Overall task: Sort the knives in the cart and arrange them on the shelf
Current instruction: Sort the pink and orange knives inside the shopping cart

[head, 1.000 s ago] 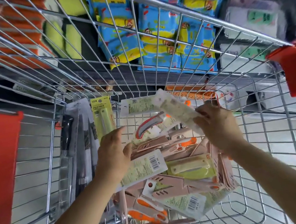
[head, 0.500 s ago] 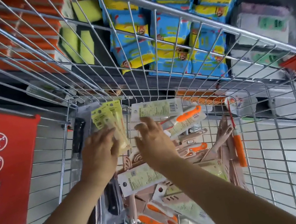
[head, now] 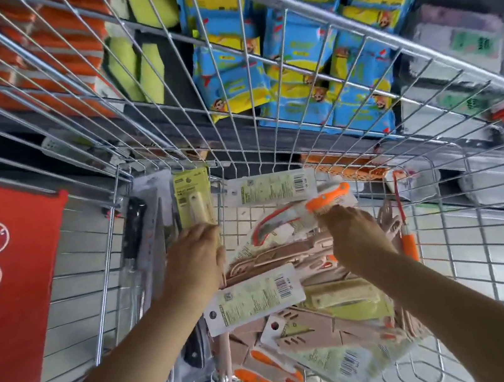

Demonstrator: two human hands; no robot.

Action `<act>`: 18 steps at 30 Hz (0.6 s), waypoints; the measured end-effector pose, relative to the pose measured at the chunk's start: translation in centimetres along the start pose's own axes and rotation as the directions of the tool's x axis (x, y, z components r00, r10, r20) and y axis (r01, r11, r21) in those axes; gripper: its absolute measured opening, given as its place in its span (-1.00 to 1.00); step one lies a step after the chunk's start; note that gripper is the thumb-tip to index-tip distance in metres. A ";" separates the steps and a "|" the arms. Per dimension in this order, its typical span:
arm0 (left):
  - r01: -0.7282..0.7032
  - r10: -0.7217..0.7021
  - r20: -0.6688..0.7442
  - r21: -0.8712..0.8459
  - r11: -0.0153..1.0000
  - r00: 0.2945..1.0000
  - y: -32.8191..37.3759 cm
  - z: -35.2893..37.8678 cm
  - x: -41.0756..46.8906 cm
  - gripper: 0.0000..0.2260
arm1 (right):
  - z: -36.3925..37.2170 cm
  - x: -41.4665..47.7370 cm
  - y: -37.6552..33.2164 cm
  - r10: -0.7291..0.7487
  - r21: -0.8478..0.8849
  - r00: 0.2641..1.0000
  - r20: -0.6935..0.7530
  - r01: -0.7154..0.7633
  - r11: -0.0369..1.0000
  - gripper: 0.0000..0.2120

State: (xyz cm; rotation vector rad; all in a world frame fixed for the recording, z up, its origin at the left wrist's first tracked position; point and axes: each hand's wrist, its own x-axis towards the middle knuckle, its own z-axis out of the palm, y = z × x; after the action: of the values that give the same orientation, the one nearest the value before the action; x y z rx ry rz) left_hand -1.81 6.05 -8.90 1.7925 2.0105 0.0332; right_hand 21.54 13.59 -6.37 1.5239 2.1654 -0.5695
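Head view: since half a second ago, the right grip (head: 355, 234) has been shifted rightward and is now clamped on an orange-handled knife (head: 328, 198), held above the pile of pink sheathed knives (head: 300, 338) in the wire cart (head: 400, 49). Left of that pile, the flat green-carded knife (head: 194, 200) is clasped at its lower end by the left grip (head: 194, 262).

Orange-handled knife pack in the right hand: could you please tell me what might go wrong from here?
The right hand pinches the orange-handled knife pack at its end, so it may slip onto the loose pile. The left hand grips the green-card pack beside the cart wire, where it could snag.
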 end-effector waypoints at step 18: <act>0.268 -0.250 0.119 -0.184 0.946 0.961 1.8 1.3 1.8 -0.91 | 0.6 -1.5 4.2 -0.049 -0.176 0.998 0.034 0.054 0.983 -0.46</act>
State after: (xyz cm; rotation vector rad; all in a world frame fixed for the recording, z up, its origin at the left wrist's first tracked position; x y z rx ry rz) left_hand 0.25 7.71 -10.03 1.3723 2.0783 0.0644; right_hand 25.98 13.44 -6.35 1.3617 2.1749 -0.4016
